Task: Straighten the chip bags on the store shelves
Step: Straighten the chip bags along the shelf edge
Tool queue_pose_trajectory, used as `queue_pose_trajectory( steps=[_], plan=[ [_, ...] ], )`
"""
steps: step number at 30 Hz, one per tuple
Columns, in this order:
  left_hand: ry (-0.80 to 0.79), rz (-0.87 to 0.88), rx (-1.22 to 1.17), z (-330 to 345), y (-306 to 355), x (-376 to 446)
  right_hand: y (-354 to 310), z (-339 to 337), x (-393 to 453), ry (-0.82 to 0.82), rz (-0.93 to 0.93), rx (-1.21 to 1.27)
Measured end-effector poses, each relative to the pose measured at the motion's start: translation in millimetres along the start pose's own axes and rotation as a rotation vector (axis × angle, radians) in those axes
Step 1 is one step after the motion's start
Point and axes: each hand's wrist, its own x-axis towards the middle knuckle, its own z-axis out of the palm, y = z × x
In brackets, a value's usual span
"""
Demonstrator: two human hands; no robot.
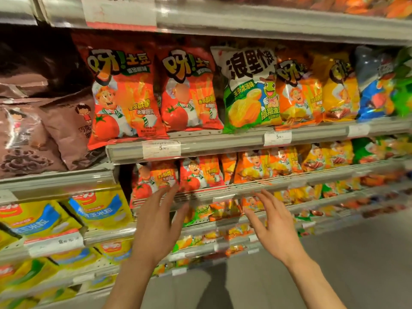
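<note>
While both hands hover empty, fingers spread, our left grip (pixel 156 221) and right grip (pixel 270 221) frame the red tomato chip bags (pixel 178 177) just above the left fingertips, on the shelf (pixel 223 192) ahead. We judge the wide spread lets us square a bag from both sides.

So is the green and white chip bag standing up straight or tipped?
Tipped a little. The green and white chip bag leans left, its top corner against the red tomato bag beside it.
</note>
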Motion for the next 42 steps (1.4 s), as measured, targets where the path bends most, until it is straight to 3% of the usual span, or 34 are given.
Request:
queue_pose_trajectory(
  steps=[12,20,28,36,42],
  plan=[
    [0.057,-0.056,0.200,89,148,27,178,-88,74,-0.044,-0.004,0.028],
    [0.099,-0.108,0.110,106,205,60,224,-150,116,-0.022,0.016,0.094],
    [0.128,0.099,0.213,92,217,122,193,-186,156,0.121,-0.141,-0.006],
    [0.142,0.279,0.301,93,207,161,117,-180,190,0.044,-0.392,0.056],
    [0.172,0.308,0.305,97,199,165,93,-152,195,-0.023,-0.476,0.043]
  ],
)
